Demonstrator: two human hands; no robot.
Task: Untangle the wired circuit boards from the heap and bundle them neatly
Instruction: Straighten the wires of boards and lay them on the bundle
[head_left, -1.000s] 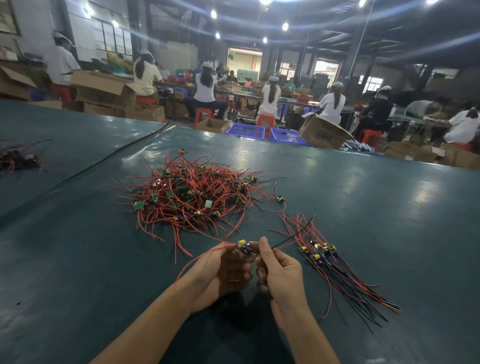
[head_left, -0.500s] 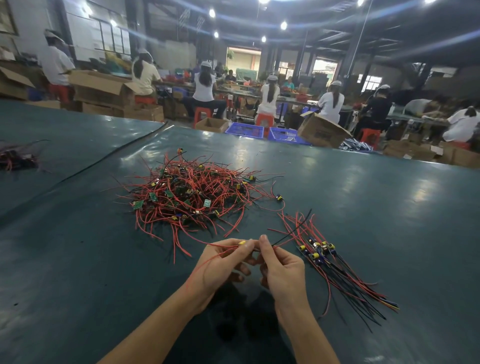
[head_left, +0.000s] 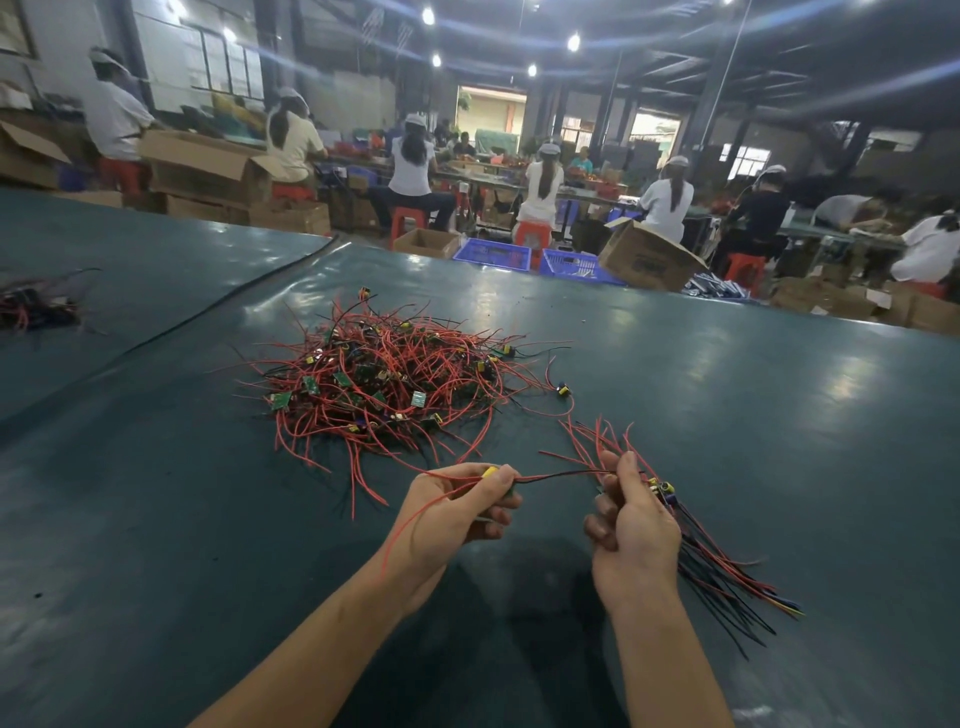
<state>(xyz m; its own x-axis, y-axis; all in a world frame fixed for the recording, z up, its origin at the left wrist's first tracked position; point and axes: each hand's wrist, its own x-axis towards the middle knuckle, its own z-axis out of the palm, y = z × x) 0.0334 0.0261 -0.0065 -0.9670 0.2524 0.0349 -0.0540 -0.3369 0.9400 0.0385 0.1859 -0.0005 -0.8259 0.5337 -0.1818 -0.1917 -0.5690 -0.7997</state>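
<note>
A tangled heap (head_left: 384, 384) of small green circuit boards with red and black wires lies on the dark green table (head_left: 753, 415), just beyond my hands. My left hand (head_left: 457, 512) grips one wired board (head_left: 491, 474) by its yellow part; a red wire trails down over my wrist. Its red and black wires (head_left: 561, 474) stretch rightward to my right hand (head_left: 631, 519), which pinches them between thumb and fingers. Right behind my right hand lies the sorted bundle (head_left: 711, 561), boards at the top, wires fanning down to the right.
A second small tangle of wires (head_left: 36, 306) lies at the table's far left. A black cable (head_left: 228, 306) runs along a seam in the table. Beyond the far edge are cardboard boxes (head_left: 647, 257), blue crates (head_left: 493, 254) and several seated workers.
My hands have moved apart. The right hand slid right along the wires toward the sorted bundle, drawing them straight, while the left hand keeps hold of the board.
</note>
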